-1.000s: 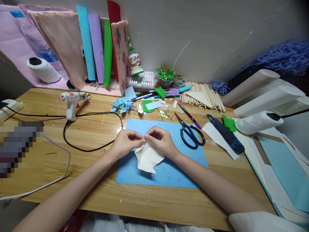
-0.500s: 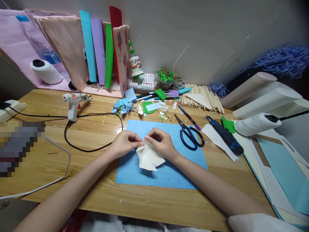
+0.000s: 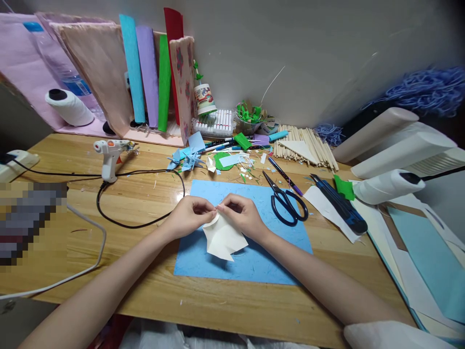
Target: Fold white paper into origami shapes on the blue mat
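A cream-coloured paper piece (image 3: 224,240) with pointed corners hangs between my hands over a blue sheet (image 3: 269,261). My left hand (image 3: 191,215) pinches its upper left edge, thumb and forefinger pressed together. Right beside it, my right hand (image 3: 245,217) closes on the upper edge, the fingertips of both hands nearly meeting. The paper curls near the left fingers, and its lower edge hangs free. Black-handled scissors (image 3: 286,203) lie to the right of my right hand, partly on the blue sheet.
A glue gun (image 3: 111,160) stands on the left, its black cord looping close to my left hand. Behind the sheet lie paper scraps (image 3: 232,160) and a bundle of sticks (image 3: 308,145). To the right are a marker (image 3: 285,177), a utility knife (image 3: 339,203) and a thread cone (image 3: 387,187).
The cream paper has turned slightly and its lower edge has dropped a little. My left fingertips have shifted slightly right along the upper edge, nearer my right hand.
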Demonstrator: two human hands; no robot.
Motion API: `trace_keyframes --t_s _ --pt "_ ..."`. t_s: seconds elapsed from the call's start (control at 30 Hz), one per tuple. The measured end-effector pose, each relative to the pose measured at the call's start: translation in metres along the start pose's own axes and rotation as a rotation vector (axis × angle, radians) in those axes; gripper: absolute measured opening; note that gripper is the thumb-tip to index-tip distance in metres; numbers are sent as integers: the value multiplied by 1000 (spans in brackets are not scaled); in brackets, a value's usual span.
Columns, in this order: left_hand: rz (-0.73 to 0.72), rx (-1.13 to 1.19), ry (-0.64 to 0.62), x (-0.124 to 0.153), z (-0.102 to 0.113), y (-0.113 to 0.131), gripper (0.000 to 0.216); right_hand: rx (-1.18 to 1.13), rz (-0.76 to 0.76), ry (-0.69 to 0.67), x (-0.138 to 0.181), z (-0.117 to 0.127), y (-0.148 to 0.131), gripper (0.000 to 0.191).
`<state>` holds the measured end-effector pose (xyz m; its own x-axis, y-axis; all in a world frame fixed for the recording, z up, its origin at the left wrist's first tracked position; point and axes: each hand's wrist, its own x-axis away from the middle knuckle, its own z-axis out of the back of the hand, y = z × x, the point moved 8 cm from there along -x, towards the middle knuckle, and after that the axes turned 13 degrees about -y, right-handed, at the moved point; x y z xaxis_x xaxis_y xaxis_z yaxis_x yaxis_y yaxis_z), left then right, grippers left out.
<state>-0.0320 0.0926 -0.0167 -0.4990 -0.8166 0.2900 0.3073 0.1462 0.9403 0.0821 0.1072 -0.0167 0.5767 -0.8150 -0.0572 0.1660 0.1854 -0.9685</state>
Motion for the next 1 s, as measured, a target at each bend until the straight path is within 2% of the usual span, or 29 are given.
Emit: trace_keyframes --t_s 0.37,0.73,0.9,1.0 --pt "29 108 -35 -2 -1 -4 12 49 -3 45 1 3 1 21" --pt "4 173 52 -3 11 -6 16 -47 -48 120 3 9 9 21" --pt "-25 108 -61 -3 7 -2 17 -95 -50 182 3 16 12 21" --pt "0 96 -71 -3 6 -4 21 -94 -49 165 3 15 11 22"
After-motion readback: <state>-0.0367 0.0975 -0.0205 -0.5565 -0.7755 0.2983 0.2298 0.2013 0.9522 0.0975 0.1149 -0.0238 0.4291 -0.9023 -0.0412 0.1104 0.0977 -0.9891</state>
